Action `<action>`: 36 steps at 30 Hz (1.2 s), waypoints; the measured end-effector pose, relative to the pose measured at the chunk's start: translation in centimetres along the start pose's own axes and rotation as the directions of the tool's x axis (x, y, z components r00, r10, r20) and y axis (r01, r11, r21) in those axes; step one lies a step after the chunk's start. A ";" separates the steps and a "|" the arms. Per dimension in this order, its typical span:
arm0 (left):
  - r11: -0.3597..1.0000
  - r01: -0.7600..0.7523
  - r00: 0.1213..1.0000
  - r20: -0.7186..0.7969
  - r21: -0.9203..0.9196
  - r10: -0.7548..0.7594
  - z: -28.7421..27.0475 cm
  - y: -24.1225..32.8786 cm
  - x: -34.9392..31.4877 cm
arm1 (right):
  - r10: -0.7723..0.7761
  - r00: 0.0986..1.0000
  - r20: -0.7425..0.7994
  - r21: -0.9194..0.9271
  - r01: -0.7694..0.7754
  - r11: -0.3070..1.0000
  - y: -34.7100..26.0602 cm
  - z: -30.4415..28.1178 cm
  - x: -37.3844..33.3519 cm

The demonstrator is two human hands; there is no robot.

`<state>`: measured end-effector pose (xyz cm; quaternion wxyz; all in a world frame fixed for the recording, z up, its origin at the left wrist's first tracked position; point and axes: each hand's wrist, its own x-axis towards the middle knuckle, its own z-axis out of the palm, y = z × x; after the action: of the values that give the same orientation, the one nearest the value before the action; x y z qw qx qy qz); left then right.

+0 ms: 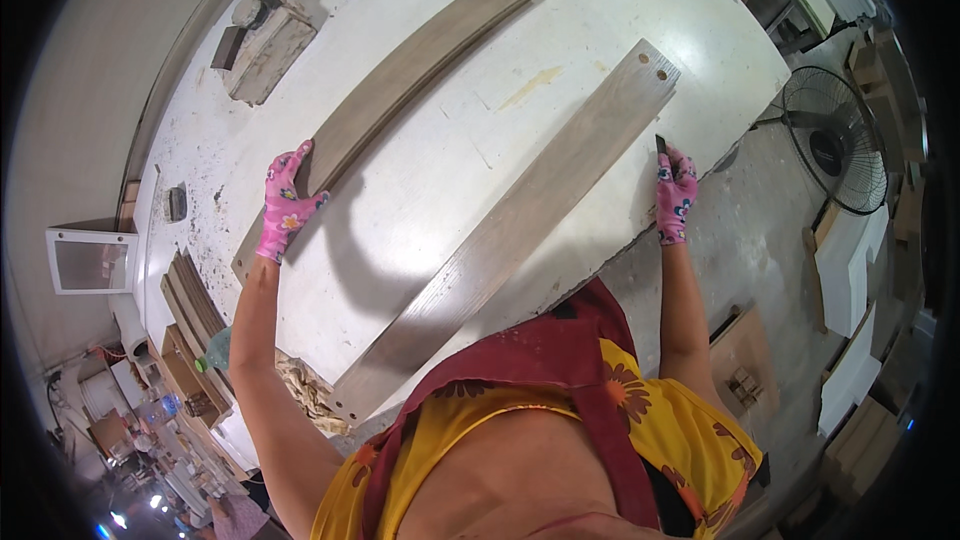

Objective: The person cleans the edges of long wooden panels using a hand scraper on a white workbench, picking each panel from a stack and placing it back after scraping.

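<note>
Fingers (290, 162) of your pink-gloved left hand (285, 210) spread away from the thumb, resting across the farther wooden plank (405, 70) on the white table (440, 200). Your right hand's curled fingers pinch a small dark piece (661, 144), near the table's edge, right of the nearer plank (505, 235).

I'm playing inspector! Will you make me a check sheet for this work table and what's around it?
Surface: white tabletop, marked with a yellowish streak and dark specks toward the left.
Job's things: curved plank and straighter plank, lying apart, with holes at their ends.
Clutter: a worn block with dark pieces by it, and a small dark block.
Hands: both in pink flowered gloves; left hand spread on the curved plank, right hand holding a small dark piece.
Cables: nothing seen for certain.
Surroundings: black fan and white panels at right.
</note>
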<state>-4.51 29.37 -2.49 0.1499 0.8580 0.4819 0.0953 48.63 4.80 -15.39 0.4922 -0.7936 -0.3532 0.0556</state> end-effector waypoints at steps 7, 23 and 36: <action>0.996 -0.031 0.999 -0.009 0.084 0.031 2.1 -4.1 0.8 | -0.009 1.000 0.012 -0.057 0.010 0.998 -0.4 -0.3 -0.2; 0.990 -0.038 0.993 -0.117 -0.133 0.022 6.4 0.8 7.8 | -0.039 0.999 0.027 -0.107 0.042 0.993 -1.1 -0.4 0.0; 0.994 0.097 0.994 0.052 -0.041 -0.095 5.3 2.2 8.6 | -0.054 0.998 -0.037 0.006 0.055 0.998 -1.1 -0.1 -0.1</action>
<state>3.37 34.79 -6.52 0.1851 0.8324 0.5166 0.0768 48.06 4.95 -14.47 0.5027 -0.7829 -0.3654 0.0286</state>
